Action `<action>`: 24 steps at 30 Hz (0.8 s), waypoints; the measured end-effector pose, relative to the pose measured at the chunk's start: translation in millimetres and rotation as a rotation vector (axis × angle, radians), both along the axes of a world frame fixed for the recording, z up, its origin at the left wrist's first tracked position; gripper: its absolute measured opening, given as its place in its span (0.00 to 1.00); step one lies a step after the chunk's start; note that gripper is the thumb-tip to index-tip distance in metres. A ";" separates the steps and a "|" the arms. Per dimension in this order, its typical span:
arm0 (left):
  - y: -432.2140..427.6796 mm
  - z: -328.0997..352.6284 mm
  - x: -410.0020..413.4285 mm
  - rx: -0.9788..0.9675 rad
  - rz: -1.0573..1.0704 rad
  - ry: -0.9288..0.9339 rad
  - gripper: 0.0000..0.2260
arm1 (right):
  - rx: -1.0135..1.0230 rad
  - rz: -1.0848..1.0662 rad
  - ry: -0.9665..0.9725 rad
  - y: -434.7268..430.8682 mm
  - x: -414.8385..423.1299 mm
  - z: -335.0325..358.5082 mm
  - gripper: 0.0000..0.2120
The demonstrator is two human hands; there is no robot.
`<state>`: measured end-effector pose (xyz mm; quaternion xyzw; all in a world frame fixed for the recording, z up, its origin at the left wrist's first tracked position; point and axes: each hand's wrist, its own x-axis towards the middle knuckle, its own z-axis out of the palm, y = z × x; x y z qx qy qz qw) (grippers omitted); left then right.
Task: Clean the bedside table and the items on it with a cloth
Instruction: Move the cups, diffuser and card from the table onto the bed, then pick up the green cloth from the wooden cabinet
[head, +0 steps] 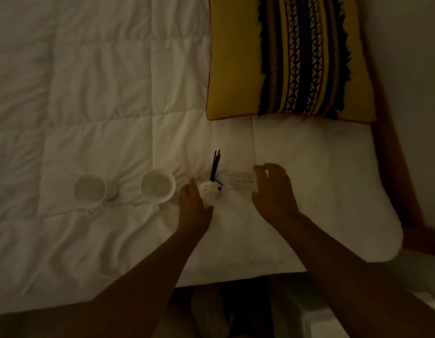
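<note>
The left hand (pixel 195 203) is closed round the base of a small reed diffuser (pixel 207 191) topped with a white rose, holding it on the white duvet (pixel 101 106). The diffuser's dark reeds (pixel 216 164) stand up and lean away from the person. The right hand (pixel 272 189) sits just to the right of the diffuser, fingers spread and curled over the far end of a flat white remote-like object (pixel 243 182); whether it actually grips this or only touches it is hard to tell in the dim light.

That flat object lies with its long axis running sideways, one end close beside the diffuser and the other under the right hand's fingers. So the right hand is the nearer one to it, and any lift would likely come from that side.

To the left of the diffuser, just beside it, stands a white cup (pixel 158 186), and further left, apart from it, a second white cup (pixel 90 190) lying tilted. Well beyond the diffuser, up and to the right, a yellow patterned cushion (pixel 284 57) rests on the bed.

No cloth and no bedside surface can be made out; the items appear to be laid out on the bed, so wiping has probably yet to reach them.
</note>
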<state>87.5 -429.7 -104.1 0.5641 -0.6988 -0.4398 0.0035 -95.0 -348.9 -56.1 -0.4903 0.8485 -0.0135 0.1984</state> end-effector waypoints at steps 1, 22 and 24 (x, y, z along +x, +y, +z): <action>7.0 9.7 5.3 0.037 0.016 -0.031 0.40 | 0.011 0.023 -0.022 5.3 4.8 12.5 0.26; 121.4 318.7 404.1 0.036 0.499 -0.287 0.13 | 0.076 1.111 -0.160 -38.0 382.5 267.8 0.16; 140.9 331.2 469.6 -0.004 0.654 -0.306 0.14 | 0.069 1.205 -0.177 -45.7 456.8 281.9 0.15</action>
